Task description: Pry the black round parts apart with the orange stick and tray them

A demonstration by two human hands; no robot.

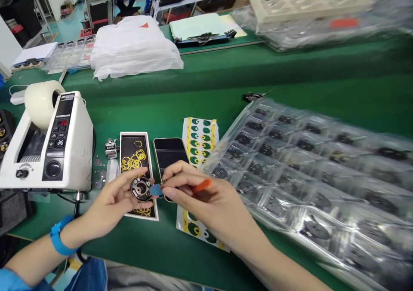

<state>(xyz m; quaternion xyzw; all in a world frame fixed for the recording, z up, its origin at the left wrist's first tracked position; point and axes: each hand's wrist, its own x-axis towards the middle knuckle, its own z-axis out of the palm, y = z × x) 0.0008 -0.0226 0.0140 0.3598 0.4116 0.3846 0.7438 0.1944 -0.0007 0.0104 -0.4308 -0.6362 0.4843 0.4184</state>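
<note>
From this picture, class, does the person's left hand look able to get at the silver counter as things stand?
Probably yes: the silver counter lies uncovered near the left hand, though that hand holds a round part and may need freeing first.

A small round part, dark with a pale rim and a ring of metallic bits around a light-coloured middle, was held in the left hand, its open face tipped up toward the camera. A flat blue piece, pinched in the right hand, overlapped its right edge, while an orange stick-like piece slanted out beyond those fingers.
</note>
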